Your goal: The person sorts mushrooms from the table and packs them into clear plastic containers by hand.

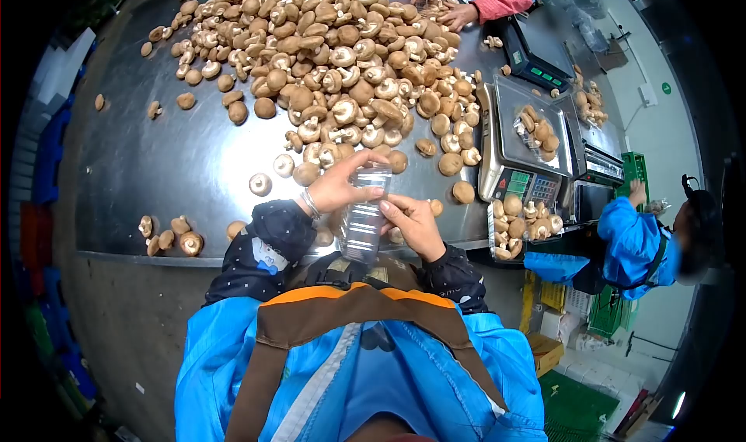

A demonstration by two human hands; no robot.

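My left hand point(343, 184) grips the upper end of a clear plastic tray point(362, 228), thumb and fingers around its rim. On the tray's right side, my right hand point(413, 223) pinches the edge between thumb and fingers. The tray is held upright just over the table's front edge, near my waist, and no mushrooms show in it. Right beyond my hands spreads a large heap of brown shiitake mushrooms point(342, 61), with a few loose ones close to my fingers.
A digital scale point(521, 162) on the right bears a tray of mushrooms point(538, 131); a filled tray point(513, 228) stands before it. Another scale point(536, 57) is farther back. Across the heap, a co-worker's hands point(458, 15) touch mushrooms. Another person in blue point(633, 240) stands right.
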